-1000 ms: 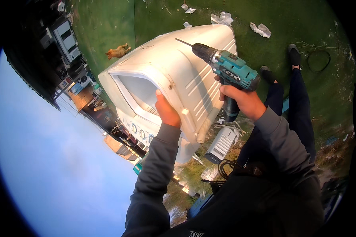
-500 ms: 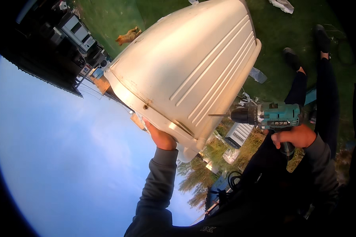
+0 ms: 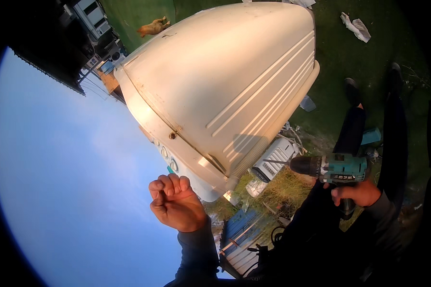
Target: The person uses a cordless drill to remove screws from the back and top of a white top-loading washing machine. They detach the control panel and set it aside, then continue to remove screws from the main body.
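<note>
The cordless drill [image 3: 342, 167], teal and black, is in my right hand [image 3: 357, 193], which wraps round its handle. Its long thin bit points left, and the tip shows in front of a white slotted box. A cream washing machine [image 3: 215, 71] with ribbed side, round dials [image 3: 168, 159] and corrugated hose [image 3: 249, 160] fills the upper middle. Just below its dial panel, my left hand [image 3: 179, 205] is raised with palm showing and fingers curled toward the thumb. Whether anything small sits between those fingertips is hidden. A rusty screw spot [image 3: 173, 136] marks the machine's edge strip.
A white slotted box [image 3: 277, 155] lies beyond the drill bit. A tan dog [image 3: 153, 27] is on the green ground at upper left. White scraps [image 3: 356, 27] and a teal case [image 3: 371, 136] lie at right, near legs in dark trousers [image 3: 354, 129].
My left hand has come off the machine's edge and moved down, its fingers curling. The machine sits slightly further left in view, and the drill has shifted down, away from the machine's side.
</note>
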Action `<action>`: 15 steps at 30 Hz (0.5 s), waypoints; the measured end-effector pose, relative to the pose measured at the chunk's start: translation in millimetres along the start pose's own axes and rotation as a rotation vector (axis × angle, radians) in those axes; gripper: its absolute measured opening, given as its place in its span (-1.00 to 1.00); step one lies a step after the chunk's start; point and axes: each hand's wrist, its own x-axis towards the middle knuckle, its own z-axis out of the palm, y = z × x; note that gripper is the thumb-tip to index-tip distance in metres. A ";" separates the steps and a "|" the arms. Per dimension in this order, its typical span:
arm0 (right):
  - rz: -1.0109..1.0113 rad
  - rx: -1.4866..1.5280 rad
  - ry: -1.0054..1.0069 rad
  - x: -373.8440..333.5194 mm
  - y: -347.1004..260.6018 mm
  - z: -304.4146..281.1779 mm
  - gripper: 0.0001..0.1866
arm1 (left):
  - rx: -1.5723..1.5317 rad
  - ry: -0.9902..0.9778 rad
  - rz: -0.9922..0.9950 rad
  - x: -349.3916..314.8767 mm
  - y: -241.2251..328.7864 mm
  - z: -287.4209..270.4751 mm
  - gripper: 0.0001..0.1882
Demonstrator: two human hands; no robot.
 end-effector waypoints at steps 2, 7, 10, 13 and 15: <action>-0.015 -0.035 -0.018 -6.3 1.5 -5.4 -0.67 | -0.182 -0.007 -0.260 -38.5 8.4 12.3 -0.95; 0.005 -0.121 0.077 -29.0 -31.7 27.1 -0.68 | -0.350 0.144 -0.972 -89.6 -41.8 5.4 -0.85; 0.027 -0.131 0.085 -39.6 -44.4 45.7 -0.65 | -0.467 0.128 -1.039 -101.1 -98.1 -12.3 -0.91; 0.020 -0.125 0.109 -39.7 -46.3 51.6 -0.65 | -0.617 0.180 -0.985 -111.3 -128.7 -7.0 -0.90; 0.039 -0.193 0.030 -29.9 -46.4 39.9 -0.63 | -0.694 0.151 -0.861 -108.1 -139.5 5.3 -0.89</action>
